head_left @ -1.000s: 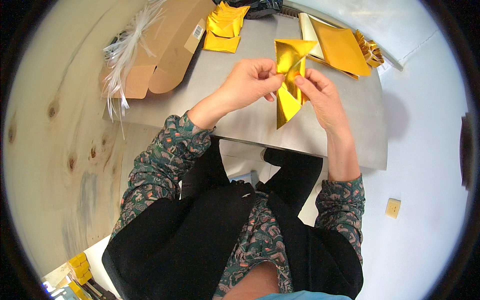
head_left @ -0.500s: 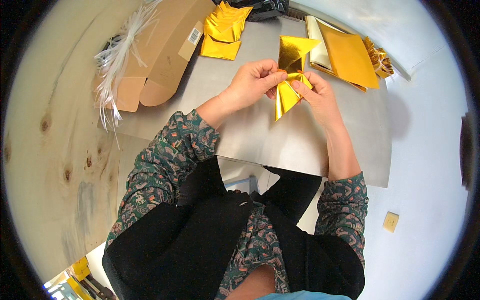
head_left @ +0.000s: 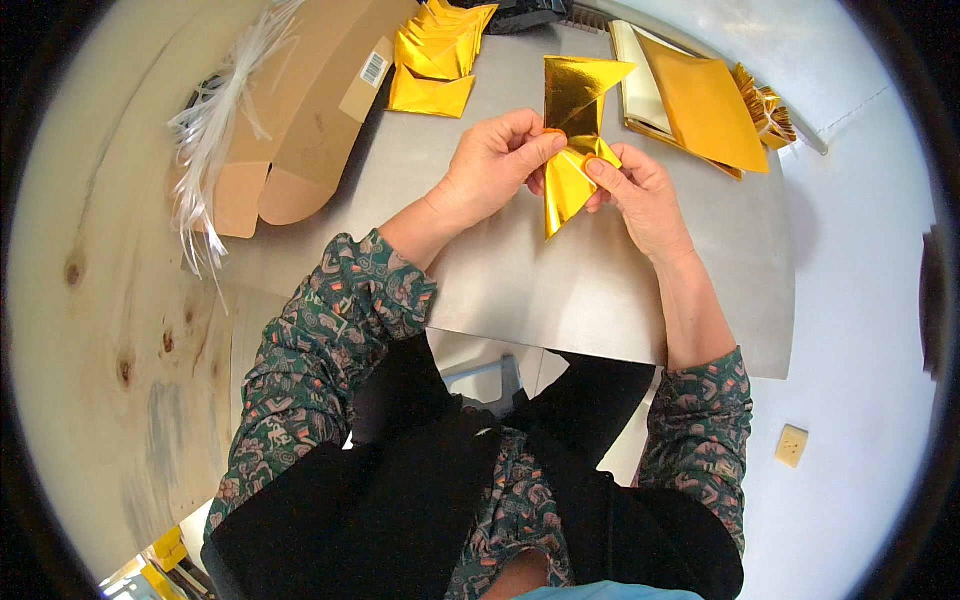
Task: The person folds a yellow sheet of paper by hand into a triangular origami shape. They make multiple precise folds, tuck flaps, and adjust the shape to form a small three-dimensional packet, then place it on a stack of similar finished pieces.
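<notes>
A shiny gold foil paper (head_left: 575, 95), folded into pointed flaps and pinched in at its middle, is held up over the metal table. My left hand (head_left: 500, 160) grips its left edge near the waist, thumb on top. On the other side my right hand (head_left: 638, 190) is closed on the lower right flap, its thumb pressing the front. One triangular flap points up and right; another tapers downward between the hands. Fingertips behind the paper are partly hidden.
The grey metal table (head_left: 500, 290) holds a stack of folded gold pieces (head_left: 435, 60), gold and cream sheets (head_left: 705, 105) and a bundle of pleated gold paper (head_left: 770, 110). An open cardboard box (head_left: 310, 120) draped with white plastic strips (head_left: 215, 150) stands left.
Both hands stay on the gold paper, with the right hand slightly lower and farther right. The paper's upper flap opens a little wider, and the whole view has shifted slightly.
</notes>
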Demonstrator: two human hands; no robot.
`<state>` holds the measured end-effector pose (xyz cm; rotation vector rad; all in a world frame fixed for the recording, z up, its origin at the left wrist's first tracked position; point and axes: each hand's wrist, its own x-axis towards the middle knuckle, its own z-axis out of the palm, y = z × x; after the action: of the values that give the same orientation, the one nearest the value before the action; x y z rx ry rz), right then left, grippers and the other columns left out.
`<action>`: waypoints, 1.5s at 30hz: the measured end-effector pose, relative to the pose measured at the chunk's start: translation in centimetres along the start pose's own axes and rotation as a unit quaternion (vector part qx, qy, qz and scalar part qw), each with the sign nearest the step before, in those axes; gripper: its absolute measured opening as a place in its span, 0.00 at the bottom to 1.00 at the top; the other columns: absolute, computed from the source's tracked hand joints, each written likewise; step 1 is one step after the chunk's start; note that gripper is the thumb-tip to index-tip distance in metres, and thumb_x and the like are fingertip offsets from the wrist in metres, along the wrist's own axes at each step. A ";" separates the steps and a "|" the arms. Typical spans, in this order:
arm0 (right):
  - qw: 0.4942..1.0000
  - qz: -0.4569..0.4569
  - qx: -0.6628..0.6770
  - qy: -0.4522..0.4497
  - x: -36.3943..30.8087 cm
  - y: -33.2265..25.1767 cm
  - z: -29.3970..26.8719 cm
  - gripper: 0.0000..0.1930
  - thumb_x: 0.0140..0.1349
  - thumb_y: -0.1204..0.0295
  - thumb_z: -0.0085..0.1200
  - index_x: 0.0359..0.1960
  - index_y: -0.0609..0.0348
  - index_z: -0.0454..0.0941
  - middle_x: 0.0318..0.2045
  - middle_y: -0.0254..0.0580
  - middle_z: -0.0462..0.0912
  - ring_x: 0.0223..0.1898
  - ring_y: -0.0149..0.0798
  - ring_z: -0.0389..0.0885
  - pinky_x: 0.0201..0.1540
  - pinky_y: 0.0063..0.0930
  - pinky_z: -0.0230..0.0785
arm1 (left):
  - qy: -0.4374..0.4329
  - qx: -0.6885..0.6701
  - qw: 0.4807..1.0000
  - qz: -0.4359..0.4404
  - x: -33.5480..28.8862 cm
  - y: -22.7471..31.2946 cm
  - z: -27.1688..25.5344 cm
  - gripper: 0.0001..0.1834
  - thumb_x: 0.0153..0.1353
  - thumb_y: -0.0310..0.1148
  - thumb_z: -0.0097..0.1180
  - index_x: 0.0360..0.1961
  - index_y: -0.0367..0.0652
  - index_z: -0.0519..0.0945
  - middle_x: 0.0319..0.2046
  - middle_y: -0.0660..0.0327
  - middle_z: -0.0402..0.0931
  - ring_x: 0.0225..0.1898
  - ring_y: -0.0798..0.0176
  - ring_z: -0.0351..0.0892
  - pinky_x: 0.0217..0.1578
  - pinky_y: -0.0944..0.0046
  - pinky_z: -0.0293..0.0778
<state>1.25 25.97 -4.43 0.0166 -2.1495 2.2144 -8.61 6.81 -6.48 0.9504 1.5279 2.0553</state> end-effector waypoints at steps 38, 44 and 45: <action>0.966 -0.201 -0.151 0.056 -0.9 0.1 0.2 0.09 0.67 0.80 0.54 0.47 0.61 0.81 0.47 0.38 0.81 0.46 0.29 0.79 0.52 0.22 0.72 | -0.033 -0.018 0.997 -0.070 -1.0 2.3 0.4 0.10 0.71 0.31 0.51 0.50 0.41 0.70 0.33 0.61 0.78 0.28 0.73 0.81 0.27 0.74 0.76; 0.974 -0.190 -0.094 0.076 -0.8 0.0 0.0 0.07 0.68 0.78 0.55 0.46 0.63 0.80 0.44 0.35 0.81 0.43 0.27 0.79 0.50 0.22 0.74 | -0.025 0.013 0.999 0.023 -1.7 3.0 0.6 0.20 0.67 0.29 0.56 0.58 0.43 0.69 0.47 0.59 0.75 0.41 0.68 0.82 0.35 0.71 0.78; 0.976 -0.186 -0.084 0.080 -0.8 0.0 0.0 0.07 0.68 0.78 0.55 0.45 0.64 0.80 0.43 0.35 0.81 0.42 0.27 0.79 0.50 0.22 0.74 | -0.042 0.062 0.996 0.051 -1.8 2.8 0.7 0.19 0.67 0.29 0.57 0.58 0.43 0.69 0.47 0.60 0.75 0.43 0.68 0.82 0.36 0.71 0.78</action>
<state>2.01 25.98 -4.51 0.2095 -2.0396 1.7639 -6.68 5.17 -4.17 1.1690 1.6093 1.9800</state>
